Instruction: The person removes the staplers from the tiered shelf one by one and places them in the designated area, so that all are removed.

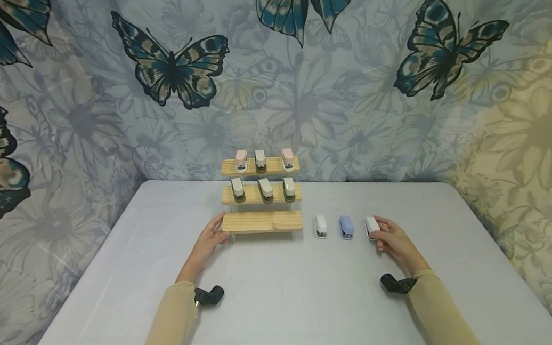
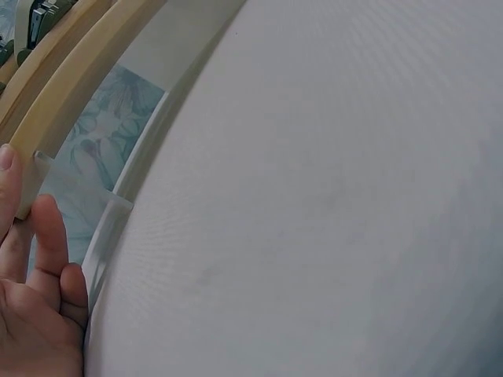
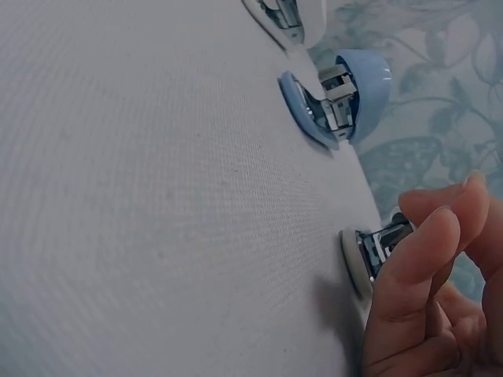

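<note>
My left hand (image 1: 208, 245) grips the left end of the lowest wooden shelf (image 1: 262, 221) of a three-step stand, its thumb against the plank's end and fingertips below in the left wrist view. At the right, my right hand (image 1: 397, 243) pinches a small white stapler (image 1: 371, 225) between thumb and fingers, which partly cover it in the right wrist view. That stapler's base is at the tabletop. To its left stand a blue-violet stapler (image 1: 346, 227) and another white stapler (image 1: 321, 226), both untouched.
Three staplers, two pink (image 1: 241, 158) and one grey-white (image 1: 260, 159), sit on the top shelf (image 1: 274, 164). The middle shelf (image 1: 251, 193) carries three whitish ones (image 1: 265, 188). A white cloth (image 1: 295, 310) covers the table, with a butterfly-patterned wall (image 1: 300, 106) close behind.
</note>
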### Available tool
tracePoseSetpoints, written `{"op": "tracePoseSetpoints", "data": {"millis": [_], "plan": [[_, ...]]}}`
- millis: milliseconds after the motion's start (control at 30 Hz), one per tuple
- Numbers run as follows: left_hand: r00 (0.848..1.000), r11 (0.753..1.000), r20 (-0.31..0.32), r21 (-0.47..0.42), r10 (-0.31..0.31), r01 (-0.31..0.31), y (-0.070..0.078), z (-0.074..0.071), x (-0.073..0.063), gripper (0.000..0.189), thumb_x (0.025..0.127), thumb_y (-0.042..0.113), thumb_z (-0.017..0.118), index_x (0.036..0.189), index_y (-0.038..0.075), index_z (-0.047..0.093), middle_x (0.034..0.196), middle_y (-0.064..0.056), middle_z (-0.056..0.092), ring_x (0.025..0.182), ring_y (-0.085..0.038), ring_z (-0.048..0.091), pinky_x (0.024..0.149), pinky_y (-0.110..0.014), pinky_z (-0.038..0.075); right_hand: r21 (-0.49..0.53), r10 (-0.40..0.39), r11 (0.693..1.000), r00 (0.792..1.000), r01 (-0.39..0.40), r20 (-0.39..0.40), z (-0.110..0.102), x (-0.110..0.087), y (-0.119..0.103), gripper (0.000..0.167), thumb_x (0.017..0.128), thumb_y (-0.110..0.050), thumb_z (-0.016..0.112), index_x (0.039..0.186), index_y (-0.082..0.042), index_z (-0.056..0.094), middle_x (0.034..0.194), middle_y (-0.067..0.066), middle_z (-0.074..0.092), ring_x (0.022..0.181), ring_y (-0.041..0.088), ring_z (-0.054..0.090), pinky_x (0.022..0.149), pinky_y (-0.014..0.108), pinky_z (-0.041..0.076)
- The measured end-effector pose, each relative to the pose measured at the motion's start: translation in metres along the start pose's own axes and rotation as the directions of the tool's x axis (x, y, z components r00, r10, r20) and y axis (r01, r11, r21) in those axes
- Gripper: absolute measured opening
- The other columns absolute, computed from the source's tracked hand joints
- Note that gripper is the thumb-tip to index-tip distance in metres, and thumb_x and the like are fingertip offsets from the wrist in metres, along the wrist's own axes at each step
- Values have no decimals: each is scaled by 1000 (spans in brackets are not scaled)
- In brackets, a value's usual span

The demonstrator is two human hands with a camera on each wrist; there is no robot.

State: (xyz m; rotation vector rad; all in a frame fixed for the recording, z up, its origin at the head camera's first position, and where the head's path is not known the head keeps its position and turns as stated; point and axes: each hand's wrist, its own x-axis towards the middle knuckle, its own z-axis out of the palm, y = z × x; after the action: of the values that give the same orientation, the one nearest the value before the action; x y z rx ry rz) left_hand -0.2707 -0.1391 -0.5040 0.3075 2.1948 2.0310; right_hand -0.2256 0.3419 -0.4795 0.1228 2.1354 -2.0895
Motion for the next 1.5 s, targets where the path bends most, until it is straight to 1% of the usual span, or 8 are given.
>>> {"op": "tracePoseSetpoints", "data": {"millis": [233,500,667,800,1033,1267,1400,1500], "plan": [[1000,1000,6,-11,13,-13,0,0,0,69,85,26,62,141,14,25,145,-4,22,125,-21,32,87,-33,42,-17,-21,1000,1000,21,0,-1,-1,-5,67,86,2,53,138,7,12,141,26,16,49,3,46,47,17,44],[999,999,21,-43,33,-32,0,1,0,66,87,21,60,141,11,24,145,-6,21,124,-23,33,86,-30,43,-137,-134,982,991,131,-17,3,1,-27,65,89,-12,56,139,5,17,144,21,14,50,7,46,50,21,46],[999,998,25,-42,47,-46,1,1,1,67,87,21,60,142,9,23,145,-9,20,123,-26,35,85,-30,43,-134,-178,975,984,179,17,10,14,-37,66,87,-22,61,139,-3,26,144,15,20,51,8,48,51,23,48],[999,999,13,-35,29,-28,2,1,3,68,85,23,62,141,11,25,145,-5,22,120,-18,38,82,-26,44,-106,-202,973,979,205,37,34,20,-56,64,85,-21,62,138,-5,29,144,14,21,49,9,47,50,24,47],[999,998,10,-47,32,-32,1,-1,2,65,86,17,61,141,10,26,145,-7,21,90,-11,47,58,-17,38,9,-205,979,967,206,152,90,34,-83,64,86,-8,61,139,-5,26,146,10,18,48,11,45,48,22,44],[1000,999,4,-35,24,-24,0,-1,1,67,85,21,62,141,12,26,145,-5,21,95,-8,45,59,-17,39,12,-198,979,948,201,249,136,55,-93,63,86,-13,61,139,-7,27,145,11,19,48,12,46,49,24,44],[1000,999,-3,-25,20,-20,0,-1,1,67,84,23,63,141,14,27,144,-4,23,68,-8,43,56,-17,38,48,-142,990,952,134,272,151,66,-97,66,87,-15,60,140,-6,23,146,12,15,49,11,46,49,22,43],[1000,999,0,-25,23,-23,0,-1,0,67,84,23,63,141,14,28,144,-5,24,58,-9,37,55,-17,38,51,-111,994,958,101,266,157,71,-99,67,87,-16,59,141,-5,21,146,12,13,49,10,46,51,22,44]]}}
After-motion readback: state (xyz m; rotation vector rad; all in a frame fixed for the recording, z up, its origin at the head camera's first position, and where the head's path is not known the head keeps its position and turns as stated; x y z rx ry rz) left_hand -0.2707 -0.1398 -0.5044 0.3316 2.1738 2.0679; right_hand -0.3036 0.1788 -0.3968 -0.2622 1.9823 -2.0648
